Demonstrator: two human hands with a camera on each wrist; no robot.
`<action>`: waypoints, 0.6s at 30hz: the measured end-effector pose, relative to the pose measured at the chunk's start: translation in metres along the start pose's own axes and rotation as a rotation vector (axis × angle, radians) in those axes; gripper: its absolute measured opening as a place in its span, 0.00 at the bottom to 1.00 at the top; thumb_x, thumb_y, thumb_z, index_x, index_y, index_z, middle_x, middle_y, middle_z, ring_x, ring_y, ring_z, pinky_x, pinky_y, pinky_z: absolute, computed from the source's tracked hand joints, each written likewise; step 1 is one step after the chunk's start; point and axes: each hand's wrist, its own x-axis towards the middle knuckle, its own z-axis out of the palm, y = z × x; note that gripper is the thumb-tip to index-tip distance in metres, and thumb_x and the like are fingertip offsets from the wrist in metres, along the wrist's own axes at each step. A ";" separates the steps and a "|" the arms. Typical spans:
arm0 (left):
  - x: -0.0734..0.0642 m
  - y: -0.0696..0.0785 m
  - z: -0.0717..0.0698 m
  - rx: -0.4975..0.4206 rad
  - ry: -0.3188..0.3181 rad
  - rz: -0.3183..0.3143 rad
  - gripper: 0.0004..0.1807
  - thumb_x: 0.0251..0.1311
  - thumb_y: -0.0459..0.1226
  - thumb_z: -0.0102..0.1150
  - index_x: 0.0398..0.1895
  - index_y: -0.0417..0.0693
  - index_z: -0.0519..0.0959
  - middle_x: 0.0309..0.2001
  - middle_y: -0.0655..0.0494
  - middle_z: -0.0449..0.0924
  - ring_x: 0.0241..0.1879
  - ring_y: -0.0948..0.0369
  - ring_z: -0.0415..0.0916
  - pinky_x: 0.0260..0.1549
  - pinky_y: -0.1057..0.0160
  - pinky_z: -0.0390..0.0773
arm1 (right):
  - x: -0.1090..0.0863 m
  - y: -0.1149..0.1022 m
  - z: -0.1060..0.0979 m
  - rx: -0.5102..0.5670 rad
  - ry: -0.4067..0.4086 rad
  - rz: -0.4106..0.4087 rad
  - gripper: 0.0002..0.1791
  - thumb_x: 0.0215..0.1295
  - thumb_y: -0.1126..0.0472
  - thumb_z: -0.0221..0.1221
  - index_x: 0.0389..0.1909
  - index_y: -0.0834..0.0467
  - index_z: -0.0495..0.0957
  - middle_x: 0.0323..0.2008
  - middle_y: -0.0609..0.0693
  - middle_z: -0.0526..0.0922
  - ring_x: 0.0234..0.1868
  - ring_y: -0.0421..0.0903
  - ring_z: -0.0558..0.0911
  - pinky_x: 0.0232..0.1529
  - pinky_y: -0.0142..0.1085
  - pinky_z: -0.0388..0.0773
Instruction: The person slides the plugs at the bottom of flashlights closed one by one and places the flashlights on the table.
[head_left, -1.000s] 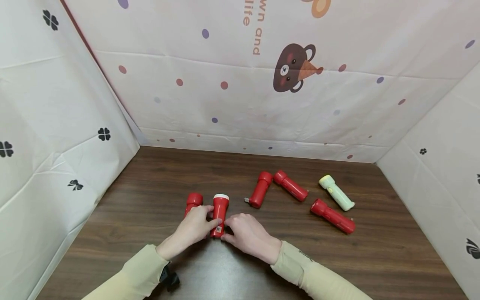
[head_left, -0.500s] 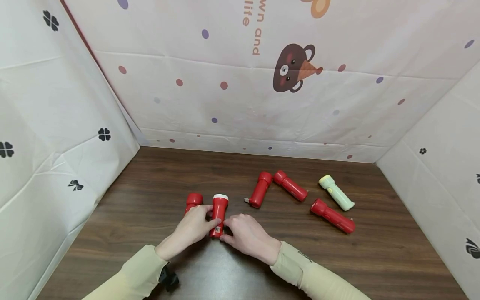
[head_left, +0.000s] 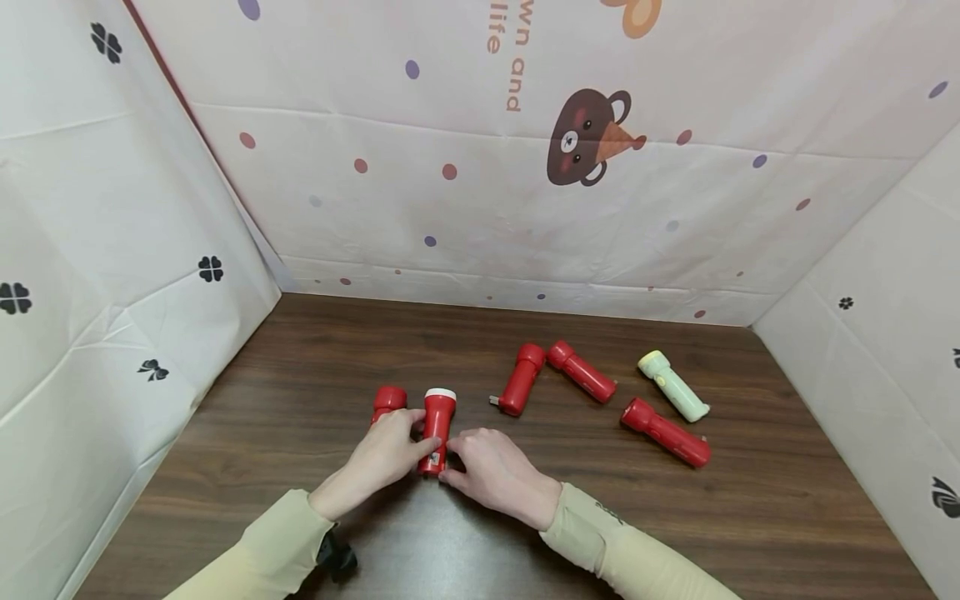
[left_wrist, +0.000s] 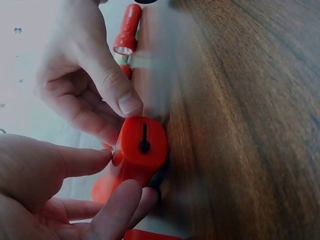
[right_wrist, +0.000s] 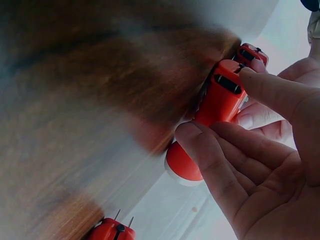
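Observation:
A red flashlight with a white rim (head_left: 438, 410) lies between my hands on the table, its lens end pointing away. My left hand (head_left: 384, 452) grips it from the left with thumb and fingers. From the right, the thumb and fingers of my right hand (head_left: 497, 467) pinch it near the tail. In the left wrist view the tail face (left_wrist: 142, 132) shows a dark slot with a round black knob. A black switch (right_wrist: 228, 83) appears on its side in the right wrist view. Another red flashlight (head_left: 390, 398) lies close left, partly hidden by my left hand.
To the right on the brown wooden table (head_left: 600, 517) lie a red flashlight with prongs out (head_left: 521, 380), a second red one (head_left: 582, 372), a third red one (head_left: 665, 432) and a pale green flashlight (head_left: 673, 386). Patterned white cloth (head_left: 450, 208) stands around the back and sides.
The white-rimmed flashlight has shifted very slightly left at its tail end. Both hands keep nearly the same place and hold.

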 end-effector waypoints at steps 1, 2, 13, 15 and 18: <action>0.000 0.000 0.000 0.000 0.000 0.000 0.18 0.61 0.36 0.72 0.53 0.38 0.84 0.35 0.53 0.87 0.29 0.63 0.75 0.32 0.65 0.77 | 0.000 0.000 0.000 0.003 -0.002 0.001 0.11 0.63 0.53 0.73 0.28 0.53 0.82 0.21 0.42 0.80 0.22 0.34 0.68 0.25 0.27 0.67; 0.000 0.000 0.000 -0.002 0.000 0.002 0.18 0.62 0.36 0.72 0.53 0.38 0.85 0.35 0.53 0.87 0.29 0.63 0.75 0.32 0.65 0.76 | 0.000 0.000 0.000 0.007 -0.003 0.000 0.11 0.63 0.54 0.73 0.28 0.53 0.83 0.21 0.42 0.80 0.22 0.34 0.68 0.26 0.27 0.67; 0.000 0.001 -0.004 -0.031 0.003 0.002 0.18 0.61 0.36 0.73 0.54 0.39 0.85 0.35 0.52 0.87 0.25 0.63 0.72 0.26 0.67 0.72 | -0.003 0.001 -0.001 0.065 -0.026 0.019 0.11 0.65 0.53 0.72 0.30 0.53 0.83 0.22 0.42 0.79 0.23 0.34 0.67 0.26 0.25 0.63; 0.000 0.002 -0.004 -0.034 0.007 0.000 0.21 0.61 0.36 0.74 0.56 0.39 0.84 0.37 0.52 0.88 0.26 0.63 0.73 0.27 0.66 0.73 | -0.004 0.001 -0.002 0.071 -0.024 0.027 0.11 0.65 0.52 0.72 0.29 0.52 0.82 0.21 0.40 0.76 0.23 0.33 0.66 0.26 0.25 0.63; 0.000 0.003 -0.007 -0.032 0.021 -0.001 0.24 0.61 0.37 0.73 0.60 0.39 0.83 0.38 0.51 0.88 0.27 0.63 0.74 0.29 0.65 0.75 | -0.006 0.003 -0.003 0.088 -0.013 0.035 0.11 0.66 0.52 0.71 0.29 0.52 0.82 0.21 0.40 0.74 0.23 0.34 0.66 0.26 0.25 0.62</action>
